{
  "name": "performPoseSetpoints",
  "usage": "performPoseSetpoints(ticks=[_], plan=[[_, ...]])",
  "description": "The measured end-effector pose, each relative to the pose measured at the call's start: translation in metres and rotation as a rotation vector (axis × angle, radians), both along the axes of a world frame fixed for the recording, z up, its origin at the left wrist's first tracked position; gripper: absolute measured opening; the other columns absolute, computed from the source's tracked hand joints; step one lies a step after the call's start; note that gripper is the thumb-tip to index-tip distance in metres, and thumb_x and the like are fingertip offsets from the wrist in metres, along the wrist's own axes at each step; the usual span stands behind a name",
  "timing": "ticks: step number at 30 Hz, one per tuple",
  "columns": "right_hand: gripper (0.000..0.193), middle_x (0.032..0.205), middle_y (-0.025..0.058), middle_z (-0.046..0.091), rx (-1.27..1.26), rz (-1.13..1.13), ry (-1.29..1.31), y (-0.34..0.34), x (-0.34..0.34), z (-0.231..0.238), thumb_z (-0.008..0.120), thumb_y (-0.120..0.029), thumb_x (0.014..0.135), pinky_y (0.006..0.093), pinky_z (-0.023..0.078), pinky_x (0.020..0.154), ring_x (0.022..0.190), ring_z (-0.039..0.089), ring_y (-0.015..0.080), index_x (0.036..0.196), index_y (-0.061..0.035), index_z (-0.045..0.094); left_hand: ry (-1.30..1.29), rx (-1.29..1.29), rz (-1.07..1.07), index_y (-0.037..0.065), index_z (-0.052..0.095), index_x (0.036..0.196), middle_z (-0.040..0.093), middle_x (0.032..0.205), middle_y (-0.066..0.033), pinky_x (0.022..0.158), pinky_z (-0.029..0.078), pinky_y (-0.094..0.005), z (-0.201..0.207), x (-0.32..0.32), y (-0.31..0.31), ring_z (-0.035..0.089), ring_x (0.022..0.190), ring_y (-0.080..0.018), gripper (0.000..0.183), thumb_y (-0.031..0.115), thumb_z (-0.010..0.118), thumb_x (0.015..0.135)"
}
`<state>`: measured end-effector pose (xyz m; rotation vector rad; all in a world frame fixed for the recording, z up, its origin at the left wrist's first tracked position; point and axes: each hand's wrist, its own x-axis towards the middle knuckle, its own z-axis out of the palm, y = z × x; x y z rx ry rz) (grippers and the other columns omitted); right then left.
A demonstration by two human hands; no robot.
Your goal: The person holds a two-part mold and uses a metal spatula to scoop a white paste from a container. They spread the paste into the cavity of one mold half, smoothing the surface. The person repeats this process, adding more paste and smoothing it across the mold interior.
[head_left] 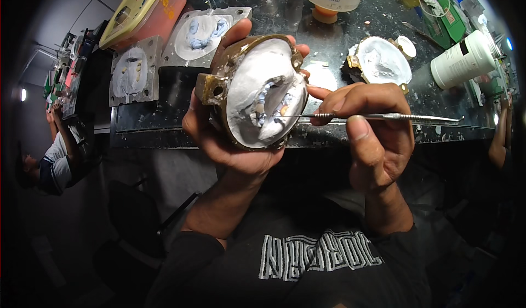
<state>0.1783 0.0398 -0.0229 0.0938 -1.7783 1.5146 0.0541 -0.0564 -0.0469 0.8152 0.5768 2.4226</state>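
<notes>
Cupping the flask (253,91) in my left hand (230,138), tilted toward my face so the plaster cavity shows, I pinch the pick (378,117) in my right hand (372,138) (from three o'clock), tip steadied among the teeth (268,108).

Both forearms bare from elbow down, no watch, rings or gloves on left hand (230,138) or right hand (372,138). Nails short; right thumbnail plain, unpainted. Dark top, prob. black tee or sweatshirt w/ sleeves pushed up to approx. the elbows; the cuffs sit in shadow so can't tell which. Chest print in white block letters w/ fine stripe fill, seen upside-down from head cam. Fabric looks matte, no visible zips, buttons or pockets. Lower body lost in the dark.
</notes>
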Motion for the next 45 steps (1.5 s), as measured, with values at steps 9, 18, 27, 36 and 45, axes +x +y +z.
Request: performPoseSetpoints(ticks=[9,18,27,36,45], plan=[[0.017,0.091,0.0155,0.061,0.051,-0.039,-0.041,-0.0019,0.0010,-0.0004,0.051,-0.006,0.089,0.0552,0.047,0.099,0.082,0.063,0.0222,0.104,0.0031,0.052,-0.003,0.020,-0.035,0.008,0.024,0.151,0.045,0.133,-0.0309,0.090,0.054,-0.0531,-0.0004,-0.0005,-0.0001,0.049,0.121,-0.0474,0.093,0.074,0.039,0.087],[0.016,0.092,0.0156,0.060,0.020,-0.025,-0.055,-0.0016,0.0006,0.0023,0.050,-0.007,0.090,0.0560,0.047,0.100,0.082,0.062,0.0216,0.102,0.0035,0.052,0.008,-0.020,0.007,0.008,0.025,0.151,0.045,0.133,-0.0302,0.090,0.053,-0.0530,0.0009,0.0005,0.0006,0.050,0.119,-0.0474,0.092,0.073,0.036,0.087],[0.018,0.088,0.0148,0.059,-0.162,-0.024,0.009,-0.0044,-0.0026,0.0025,0.048,-0.009,0.091,0.0545,0.049,0.096,0.080,0.064,0.0222,0.102,0.0042,0.052,0.012,-0.005,0.012,0.008,0.025,0.151,0.047,0.131,-0.0296,0.091,0.052,-0.0534,0.0005,0.0007,0.0016,0.051,0.119,-0.0464,0.093,0.074,0.036,0.087],[0.018,0.089,0.0130,0.059,0.046,-0.036,-0.037,0.0000,-0.0013,0.0012,0.048,-0.007,0.092,0.0530,0.049,0.098,0.080,0.064,0.0213,0.104,0.0043,0.054,0.001,-0.036,0.032,0.008,0.028,0.151,0.048,0.131,-0.0292,0.092,0.052,-0.0525,0.0021,0.0018,0.0003,0.052,0.118,-0.0462,0.091,0.073,0.035,0.087],[0.018,0.090,0.0138,0.059,-0.283,-0.003,0.001,-0.0053,-0.0021,0.0032,0.048,-0.008,0.091,0.0532,0.048,0.097,0.081,0.063,0.0213,0.103,0.0041,0.053,0.022,-0.025,0.029,0.008,0.028,0.150,0.048,0.130,-0.0294,0.092,0.052,-0.0529,0.0021,0.0015,-0.0003,0.052,0.118,-0.0464,0.092,0.073,0.037,0.086]])
